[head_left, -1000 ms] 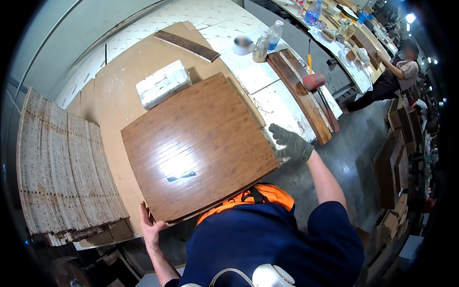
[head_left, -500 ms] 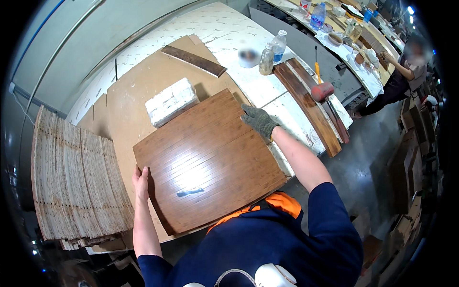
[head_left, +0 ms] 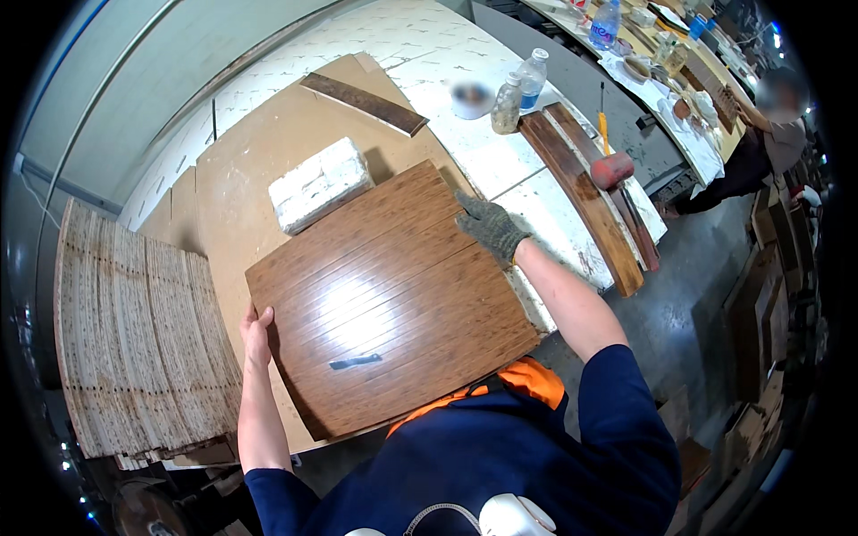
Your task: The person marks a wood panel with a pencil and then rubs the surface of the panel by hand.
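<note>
A brown, glossy wooden panel [head_left: 402, 304] with fine grooves lies in front of my body, its near edge against my waist. A small dark strip [head_left: 356, 362] shows on its face. My bare left hand [head_left: 257, 332] grips the left edge, thumb along the side and the other fingers partly hidden. At the upper right edge, my right hand [head_left: 490, 225] in a dark grey knitted glove holds the panel, its fingertips at the border. Just beyond the far edge sits a white wrapped block [head_left: 322, 186] on a cardboard sheet [head_left: 237, 214].
Stacked boards [head_left: 143, 339] stand at the left. A dark wood strip [head_left: 365, 103] lies farther back. To the right are wooden rails [head_left: 581, 201], a red mallet head [head_left: 612, 170], a screwdriver [head_left: 603, 129] and bottles [head_left: 534, 80]. A co-worker [head_left: 769, 134] is at another bench.
The view has shifted slightly. Both hands stay on the panel's edges, with my left hand and the panel a touch farther left in the picture.
</note>
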`<state>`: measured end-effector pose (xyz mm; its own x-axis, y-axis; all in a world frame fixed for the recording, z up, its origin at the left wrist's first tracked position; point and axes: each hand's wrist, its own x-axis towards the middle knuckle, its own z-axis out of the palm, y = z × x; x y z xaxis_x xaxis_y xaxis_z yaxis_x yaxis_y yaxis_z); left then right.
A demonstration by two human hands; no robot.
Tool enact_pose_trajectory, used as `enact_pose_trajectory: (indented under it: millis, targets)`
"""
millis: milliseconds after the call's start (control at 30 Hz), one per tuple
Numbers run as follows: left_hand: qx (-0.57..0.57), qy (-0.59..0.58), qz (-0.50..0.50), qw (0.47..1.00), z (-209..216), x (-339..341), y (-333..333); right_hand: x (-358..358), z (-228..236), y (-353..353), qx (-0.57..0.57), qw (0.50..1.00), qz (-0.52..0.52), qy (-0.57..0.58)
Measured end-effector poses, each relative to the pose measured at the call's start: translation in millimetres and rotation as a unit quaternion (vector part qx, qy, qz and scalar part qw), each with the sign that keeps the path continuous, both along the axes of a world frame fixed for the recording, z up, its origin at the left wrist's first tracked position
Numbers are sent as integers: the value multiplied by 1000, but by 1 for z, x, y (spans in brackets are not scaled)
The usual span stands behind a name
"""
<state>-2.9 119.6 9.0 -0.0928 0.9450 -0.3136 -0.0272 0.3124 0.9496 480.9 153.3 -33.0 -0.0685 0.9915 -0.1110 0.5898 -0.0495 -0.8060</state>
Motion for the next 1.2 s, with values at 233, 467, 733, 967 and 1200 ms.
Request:
enact_pose_trajectory:
  millis: [233, 467, 733, 967, 1200]
  targets:
    - [-3, -10, 8, 1000, -11, -8, 1, -2, 8, -2, -23, 999, 0, 35]
    - [-19, -28, 17, 999, -6, -5, 2, 0, 2, -2, -18, 999, 4, 50]
    - [-13, -28, 10, 999, -10, -8, 1, -3, 15, -4, -31, 999, 13, 14]
    - [-12, -30, 15, 999, -4, -2, 0, -3, 18, -4, -37, 999, 11, 3]
    - [27, -8, -29, 999, -15, -14, -13, 11, 25, -18, -58, 997, 34, -28]
